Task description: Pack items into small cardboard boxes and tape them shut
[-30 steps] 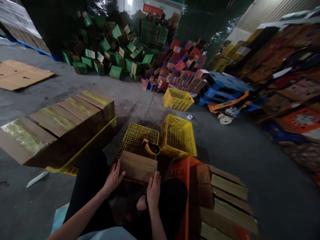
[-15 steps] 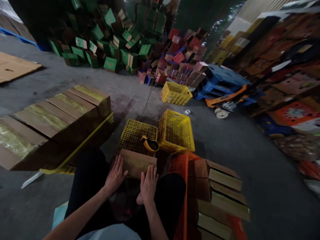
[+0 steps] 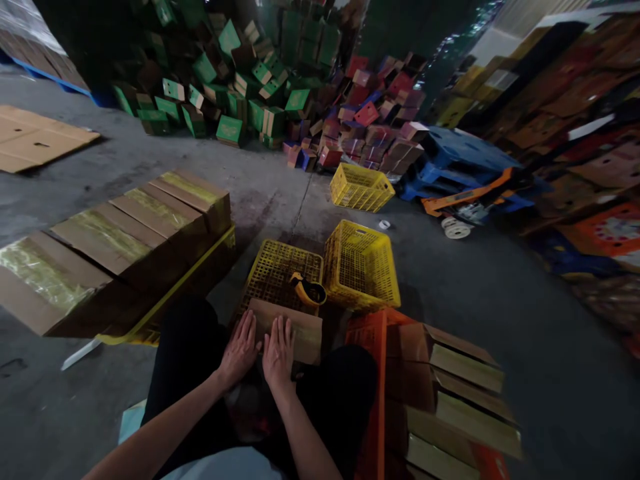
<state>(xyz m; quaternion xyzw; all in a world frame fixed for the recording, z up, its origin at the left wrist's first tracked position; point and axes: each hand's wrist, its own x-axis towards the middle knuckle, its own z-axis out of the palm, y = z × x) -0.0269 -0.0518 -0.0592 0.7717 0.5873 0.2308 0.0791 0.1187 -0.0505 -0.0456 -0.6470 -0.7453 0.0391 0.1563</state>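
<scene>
A brown cardboard box [image 3: 300,330] rests between my knees, against an upturned yellow crate [image 3: 280,273]. My left hand [image 3: 240,350] lies flat on the box's near left part, fingers stretched out. My right hand [image 3: 278,352] lies flat beside it, fingers together and extended, pressing the same cardboard surface. The two hands are almost touching. A yellow tape dispenser [image 3: 309,291] sits on the upturned crate just beyond the box.
A second yellow crate [image 3: 361,267] stands on its side to the right, a third [image 3: 361,187] farther off. Folded brown boxes [image 3: 125,233] are stacked at left. An orange crate [image 3: 370,373] with cardboard pieces [image 3: 460,393] is at right. Piles of green and red boxes fill the back.
My right hand has slid left along the box, from its right corner to beside my left hand. The box's flap now lies flatter under both palms.
</scene>
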